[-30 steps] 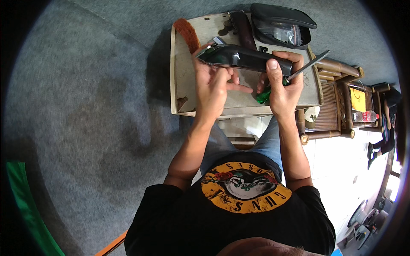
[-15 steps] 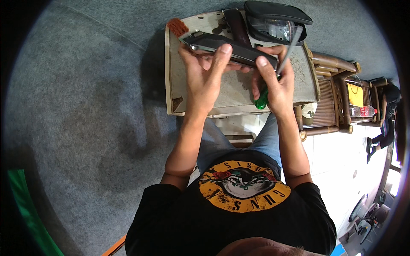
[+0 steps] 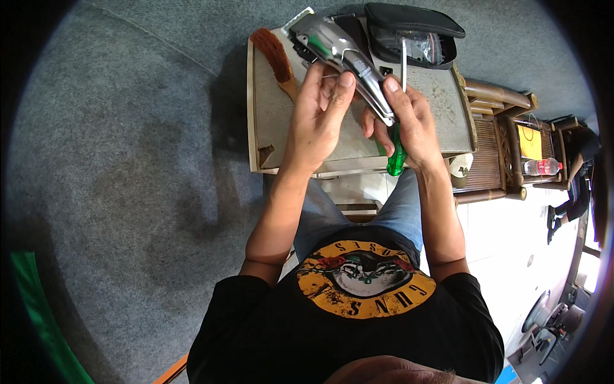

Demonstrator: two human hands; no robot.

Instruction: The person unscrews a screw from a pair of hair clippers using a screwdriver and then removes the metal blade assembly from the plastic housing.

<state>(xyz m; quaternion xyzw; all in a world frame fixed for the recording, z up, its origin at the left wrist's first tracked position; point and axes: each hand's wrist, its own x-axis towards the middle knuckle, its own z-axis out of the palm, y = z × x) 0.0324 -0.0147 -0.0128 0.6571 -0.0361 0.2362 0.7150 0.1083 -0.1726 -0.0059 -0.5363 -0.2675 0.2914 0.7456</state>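
A silver and black hair clipper (image 3: 336, 48) is tilted above the small table, its blade end up and to the left. My left hand (image 3: 316, 121) has its thumb and fingers closed round the clipper's body. My right hand (image 3: 414, 125) grips a screwdriver (image 3: 396, 159) with a green handle and a shaft pointing up. The right thumb also rests at the clipper's tail end. Behind the clipper lies a brush (image 3: 274, 54) with reddish-brown bristles and a wooden handle. A dark, long object (image 3: 350, 27) is partly covered by the clipper.
The wooden table (image 3: 275, 137) has a worn top with a chipped near-left corner. An open black zip case (image 3: 416, 19) holding clear plastic bags stands at its far right. To the right are bamboo seats (image 3: 486, 163), a yellow bag (image 3: 531, 142), a bottle (image 3: 542, 168) and another person (image 3: 579, 173).
The clipper has been turned over, from its black side to its silver side, and its blade end has swung upward. The screwdriver's shaft has become more upright. More of the brush shows.
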